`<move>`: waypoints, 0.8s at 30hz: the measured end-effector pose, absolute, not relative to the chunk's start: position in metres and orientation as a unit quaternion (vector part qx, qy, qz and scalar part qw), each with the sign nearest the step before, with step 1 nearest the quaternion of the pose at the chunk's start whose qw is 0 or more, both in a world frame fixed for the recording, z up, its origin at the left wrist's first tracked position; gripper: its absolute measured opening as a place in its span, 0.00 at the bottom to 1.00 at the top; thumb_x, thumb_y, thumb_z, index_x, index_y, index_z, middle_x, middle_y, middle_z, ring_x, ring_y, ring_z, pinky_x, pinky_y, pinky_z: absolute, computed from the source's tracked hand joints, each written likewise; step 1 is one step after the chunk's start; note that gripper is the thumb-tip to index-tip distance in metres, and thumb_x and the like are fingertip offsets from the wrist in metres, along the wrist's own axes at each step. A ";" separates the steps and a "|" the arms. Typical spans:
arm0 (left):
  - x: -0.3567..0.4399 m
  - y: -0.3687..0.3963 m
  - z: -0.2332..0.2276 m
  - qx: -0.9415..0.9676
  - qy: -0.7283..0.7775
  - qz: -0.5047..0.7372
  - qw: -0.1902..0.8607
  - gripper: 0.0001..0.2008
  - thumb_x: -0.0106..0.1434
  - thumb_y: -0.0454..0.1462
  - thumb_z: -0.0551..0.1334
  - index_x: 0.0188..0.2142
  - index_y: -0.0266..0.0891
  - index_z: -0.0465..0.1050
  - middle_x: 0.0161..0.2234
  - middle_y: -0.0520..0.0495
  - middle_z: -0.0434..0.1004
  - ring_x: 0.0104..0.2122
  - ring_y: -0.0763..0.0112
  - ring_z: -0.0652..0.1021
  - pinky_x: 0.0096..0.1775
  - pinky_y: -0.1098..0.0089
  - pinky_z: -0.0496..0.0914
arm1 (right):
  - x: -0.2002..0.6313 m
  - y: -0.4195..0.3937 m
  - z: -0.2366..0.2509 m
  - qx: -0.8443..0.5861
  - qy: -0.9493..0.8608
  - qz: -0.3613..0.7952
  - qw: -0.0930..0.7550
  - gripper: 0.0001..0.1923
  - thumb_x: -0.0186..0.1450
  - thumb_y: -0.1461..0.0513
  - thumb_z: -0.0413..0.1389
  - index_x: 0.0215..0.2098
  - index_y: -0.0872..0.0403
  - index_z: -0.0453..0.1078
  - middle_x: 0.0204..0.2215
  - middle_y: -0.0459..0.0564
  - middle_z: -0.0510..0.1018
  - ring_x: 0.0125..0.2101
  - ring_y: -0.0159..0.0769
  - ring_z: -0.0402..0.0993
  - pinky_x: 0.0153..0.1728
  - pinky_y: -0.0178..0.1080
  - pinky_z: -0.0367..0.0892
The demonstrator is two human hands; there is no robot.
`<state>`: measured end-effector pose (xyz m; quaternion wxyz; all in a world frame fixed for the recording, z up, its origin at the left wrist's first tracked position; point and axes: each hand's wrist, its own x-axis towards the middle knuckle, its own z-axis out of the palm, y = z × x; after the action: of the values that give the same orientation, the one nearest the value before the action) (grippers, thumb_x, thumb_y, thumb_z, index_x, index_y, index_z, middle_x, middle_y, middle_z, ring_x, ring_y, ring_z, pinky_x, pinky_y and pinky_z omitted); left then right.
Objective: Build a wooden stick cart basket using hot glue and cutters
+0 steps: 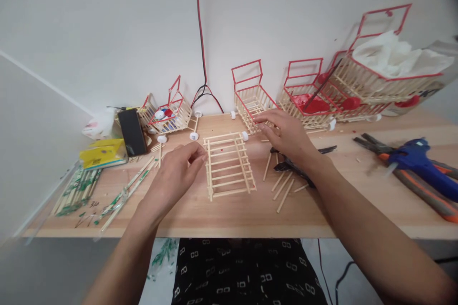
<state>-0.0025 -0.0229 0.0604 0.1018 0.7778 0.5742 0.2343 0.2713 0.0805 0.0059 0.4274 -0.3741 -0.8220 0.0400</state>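
Observation:
A flat lattice of thin wooden sticks (pixel 229 166) lies on the wooden table (pixel 229 214) in front of me. My left hand (pixel 177 176) rests at its left edge, fingertips pinched against the top-left corner of the lattice. My right hand (pixel 288 134) hovers palm down to the lattice's right, fingers spread, reaching toward a small stick basket with a red frame (pixel 250 95) by the wall. Loose short sticks (pixel 282 188) lie under and beside my right wrist, along with a black tool (pixel 289 167).
More red-framed stick baskets (pixel 307 100) line the wall at right, one holding white paper (pixel 393 55). A blue glue gun (pixel 417 159) and orange-handled pliers (pixel 425 195) lie at right. Chopstick packets (pixel 77 190), a yellow pack (pixel 103 152) and a black box (pixel 132 131) sit left.

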 end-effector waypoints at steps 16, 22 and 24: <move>-0.038 -0.007 0.029 0.872 0.296 0.384 -0.063 0.16 0.68 0.30 0.60 0.52 0.47 0.75 0.50 0.45 0.79 0.49 0.65 0.75 0.50 0.59 0.71 | 0.270 0.061 0.021 -0.377 -0.798 0.027 0.469 0.11 0.70 0.62 0.52 0.44 0.51 0.76 0.42 0.54 0.82 0.46 0.45 0.76 0.49 0.49 0.70; -0.040 0.011 0.023 0.900 0.233 0.363 -0.060 0.18 0.69 0.30 0.58 0.55 0.49 0.73 0.52 0.45 0.79 0.52 0.65 0.74 0.52 0.60 0.71 | 0.249 -0.019 0.048 -0.390 -0.806 -0.013 0.446 0.10 0.69 0.62 0.54 0.43 0.45 0.77 0.37 0.52 0.80 0.42 0.44 0.76 0.43 0.47 0.71; -0.040 0.016 0.017 0.906 0.220 0.357 -0.051 0.19 0.70 0.29 0.57 0.56 0.49 0.73 0.53 0.46 0.78 0.51 0.66 0.74 0.52 0.60 0.71 | 0.238 -0.051 0.043 -0.388 -0.812 -0.004 0.436 0.08 0.68 0.63 0.57 0.42 0.45 0.77 0.33 0.51 0.79 0.37 0.42 0.76 0.38 0.44 0.72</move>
<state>-0.0405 0.0161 0.0174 -0.0509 0.9063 0.2197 0.3575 0.2377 -0.0507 0.0426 0.4365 -0.3876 -0.8119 -0.0037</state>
